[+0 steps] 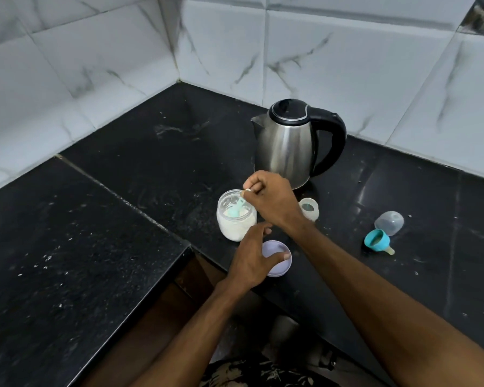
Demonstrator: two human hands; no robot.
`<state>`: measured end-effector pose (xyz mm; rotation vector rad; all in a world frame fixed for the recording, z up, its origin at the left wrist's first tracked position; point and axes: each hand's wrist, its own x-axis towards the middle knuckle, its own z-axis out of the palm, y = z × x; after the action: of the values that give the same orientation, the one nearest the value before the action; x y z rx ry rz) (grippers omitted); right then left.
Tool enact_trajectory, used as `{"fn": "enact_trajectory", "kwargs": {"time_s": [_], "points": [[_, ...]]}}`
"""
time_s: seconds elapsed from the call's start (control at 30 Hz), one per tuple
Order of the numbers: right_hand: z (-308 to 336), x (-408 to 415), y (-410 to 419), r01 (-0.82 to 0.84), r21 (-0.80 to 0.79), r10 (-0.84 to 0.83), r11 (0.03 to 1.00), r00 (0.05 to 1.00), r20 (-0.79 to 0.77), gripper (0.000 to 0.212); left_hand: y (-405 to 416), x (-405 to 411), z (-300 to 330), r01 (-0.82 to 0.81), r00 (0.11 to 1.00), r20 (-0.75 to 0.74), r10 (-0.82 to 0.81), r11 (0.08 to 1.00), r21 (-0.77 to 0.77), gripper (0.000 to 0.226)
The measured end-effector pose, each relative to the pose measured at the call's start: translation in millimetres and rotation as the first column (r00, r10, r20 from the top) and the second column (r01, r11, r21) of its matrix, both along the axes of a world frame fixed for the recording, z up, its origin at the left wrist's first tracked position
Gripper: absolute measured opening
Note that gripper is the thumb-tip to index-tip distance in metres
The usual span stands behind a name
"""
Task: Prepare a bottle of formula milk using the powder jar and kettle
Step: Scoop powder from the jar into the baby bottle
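Scooping powder from the open jar on the black counter.

Leftmost of the things, the jar stands upright, part full of white powder, with a teal scoop dipping into its mouth. The left hand lies just right of and below the jar, fingers relaxed and spread, its fingertips near the glass and its thumb over the lid. The right hand pinches the scoop's handle above the jar's rim. Behind it stands the kettle; beside the wrist, the bottle. Further right lie the cap and the teal teat ring.
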<state>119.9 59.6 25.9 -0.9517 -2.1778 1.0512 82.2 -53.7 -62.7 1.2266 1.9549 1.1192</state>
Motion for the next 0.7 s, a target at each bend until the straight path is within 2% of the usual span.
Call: {"fn": "enact_trajectory", "kwargs": {"time_s": [0.2,0.53,0.63,0.7], "points": [[-8.1,-11.7,-8.7,-0.049,0.057,0.037,0.997,0.980,0.198,0.001,-3.1,-1.9,1.5,0.018,1.000,0.006,-0.018,0.999,-0.030,0.073],[-8.3,-17.2,-9.5,-0.178,0.161,0.100,0.971,0.910,0.402,0.011,-2.4,-0.5,4.3,0.044,0.999,0.034,-0.042,0.997,-0.062,0.097],[-5.5,-16.8,-8.0,-0.199,0.184,0.106,0.963,0.901,0.421,0.014,1.0,1.3,7.1,0.054,0.998,0.037,-0.050,0.993,-0.107,0.090],[-3.7,-13.2,-6.4,-0.187,0.186,0.106,0.965,0.921,0.375,0.012,3.1,1.0,7.3,0.043,0.999,0.026,-0.040,0.994,-0.096,0.084]]}}
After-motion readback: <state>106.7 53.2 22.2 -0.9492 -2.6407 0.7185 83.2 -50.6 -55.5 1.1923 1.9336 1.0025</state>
